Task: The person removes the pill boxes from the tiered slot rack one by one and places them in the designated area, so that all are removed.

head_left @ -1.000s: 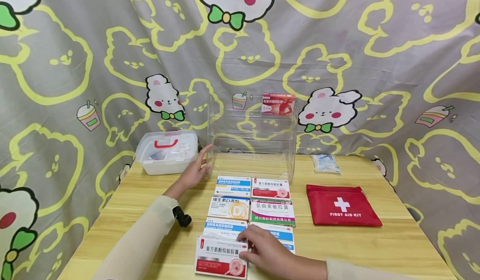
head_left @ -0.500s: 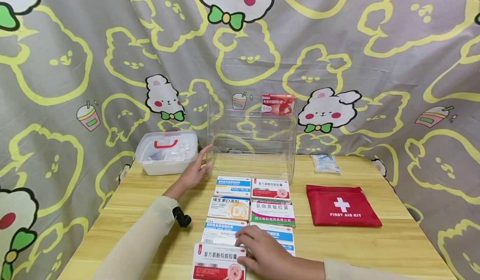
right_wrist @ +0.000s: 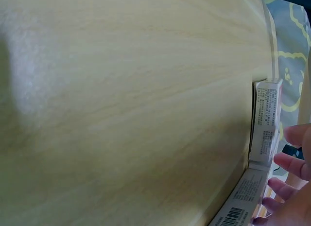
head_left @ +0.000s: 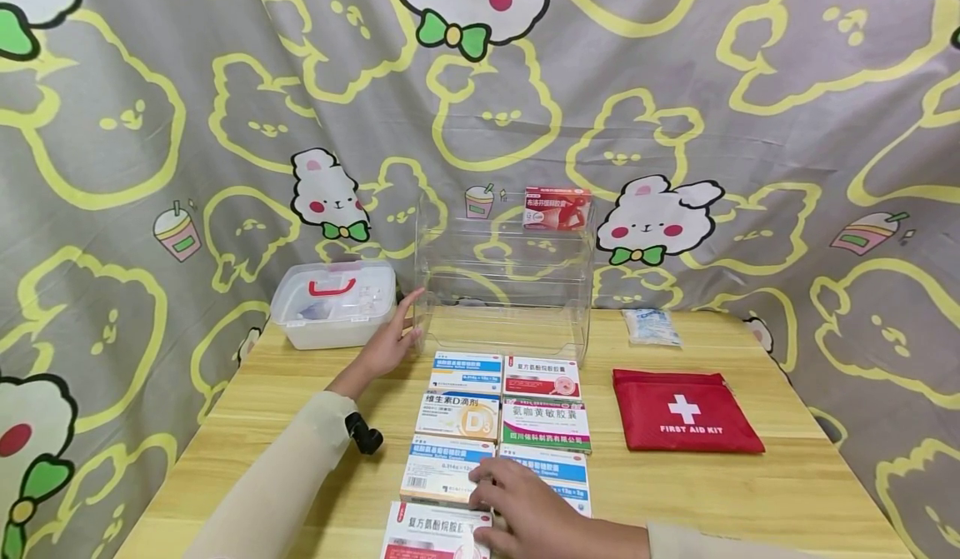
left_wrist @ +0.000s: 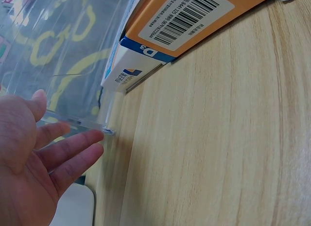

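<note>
My left hand (head_left: 388, 341) lies with fingers extended against the left side of a clear tiered display rack (head_left: 504, 326). In the left wrist view those fingers (left_wrist: 73, 150) reach its lower corner. My right hand (head_left: 528, 505) is at the front of two columns of medicine boxes. Its thumb is on the right edge of a red-and-white capsule box (head_left: 427, 526), and its fingers rest by a blue-and-white box (head_left: 442, 463) behind. The right wrist view shows the spread fingers (right_wrist: 286, 163) beside the box ends. Farther back lie a vitamin D box (head_left: 457, 414) and a green-and-white box (head_left: 543, 426).
A red ibuprofen box (head_left: 556, 209) stands on the rack's top tier. Left of the rack is a translucent case (head_left: 333, 326) with a red handle. A red first aid pouch (head_left: 686, 430) and a small plastic packet (head_left: 651, 326) lie to the right on the wooden table (head_left: 795, 492).
The front red-and-white box has moved toward me, uncovering more of the blue-and-white box behind. My right thumb has shifted slightly nearer with it. The left hand has stayed at the rack.
</note>
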